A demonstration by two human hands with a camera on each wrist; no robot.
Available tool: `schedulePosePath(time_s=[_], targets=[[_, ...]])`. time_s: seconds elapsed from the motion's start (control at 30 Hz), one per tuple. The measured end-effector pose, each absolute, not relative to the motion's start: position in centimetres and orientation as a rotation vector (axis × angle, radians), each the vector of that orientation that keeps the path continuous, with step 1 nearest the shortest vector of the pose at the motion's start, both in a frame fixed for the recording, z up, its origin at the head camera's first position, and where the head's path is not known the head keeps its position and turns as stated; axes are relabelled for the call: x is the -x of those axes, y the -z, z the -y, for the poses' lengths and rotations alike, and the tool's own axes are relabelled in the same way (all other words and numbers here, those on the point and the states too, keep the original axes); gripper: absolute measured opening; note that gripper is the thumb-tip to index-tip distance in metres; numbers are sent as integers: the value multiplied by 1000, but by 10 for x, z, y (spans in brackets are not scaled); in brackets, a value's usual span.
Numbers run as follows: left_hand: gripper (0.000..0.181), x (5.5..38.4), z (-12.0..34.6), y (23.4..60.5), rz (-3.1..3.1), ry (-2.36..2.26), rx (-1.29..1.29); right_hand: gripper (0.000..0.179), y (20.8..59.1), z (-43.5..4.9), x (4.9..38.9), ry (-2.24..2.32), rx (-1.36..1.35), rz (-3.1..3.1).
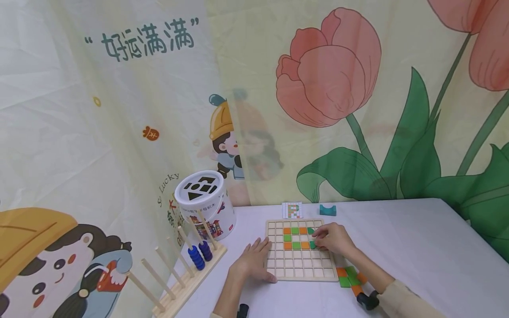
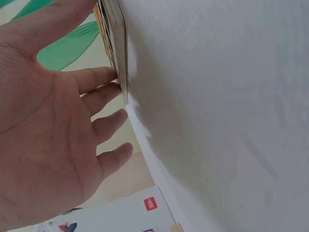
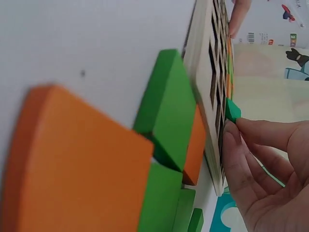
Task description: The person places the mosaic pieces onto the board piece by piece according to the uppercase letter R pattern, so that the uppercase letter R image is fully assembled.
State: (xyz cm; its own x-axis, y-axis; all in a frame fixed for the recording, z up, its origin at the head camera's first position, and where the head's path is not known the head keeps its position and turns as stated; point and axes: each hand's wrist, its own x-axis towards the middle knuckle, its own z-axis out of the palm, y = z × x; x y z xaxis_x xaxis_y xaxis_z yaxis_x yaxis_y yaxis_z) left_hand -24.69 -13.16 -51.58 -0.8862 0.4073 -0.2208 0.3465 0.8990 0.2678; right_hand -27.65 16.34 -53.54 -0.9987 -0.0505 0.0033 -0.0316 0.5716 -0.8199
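A wooden grid board (image 1: 301, 274) lies on the white table, with orange and green square tiles (image 1: 294, 230) in several of its cells. My left hand (image 1: 254, 260) rests along the board's left edge, its fingers extended and the thumb by the near corner. In the left wrist view, fingertips (image 2: 108, 76) touch the board's side (image 2: 117, 43). Over the board's right part, my right hand (image 1: 333, 238) pinches a small dark green block (image 3: 233, 110) between thumb and index finger. The block is tilted against the grid. Another dark green piece (image 1: 310, 230) sits in the upper row, beside the fingers.
Loose orange and green tiles (image 1: 350, 277) lie by the board's near right corner, under the right forearm. Behind the board are a pattern card (image 1: 292, 210) and a teal block (image 1: 328, 210). To the left stand a white bucket (image 1: 228, 212) and a peg rack (image 1: 187, 282) with blue beads.
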Motion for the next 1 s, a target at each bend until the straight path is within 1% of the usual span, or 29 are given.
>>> schedulePosePath(time_s=[0.13, 0.4, 0.77, 1.0], targets=[[107, 247, 131, 517, -2797, -305, -567, 10, 536, -162, 279, 1342, 94, -2845], [108, 246, 131, 516, -2795, -310, -558, 16, 534, -159, 279, 1201, 134, -2973], [109, 248, 132, 519, -2796, -309, -564, 17, 529, -162, 274, 1214, 108, -2925], [110, 248, 132, 520, -2802, -279, -567, 16, 525, -175, 271, 1295, 91, -2905]])
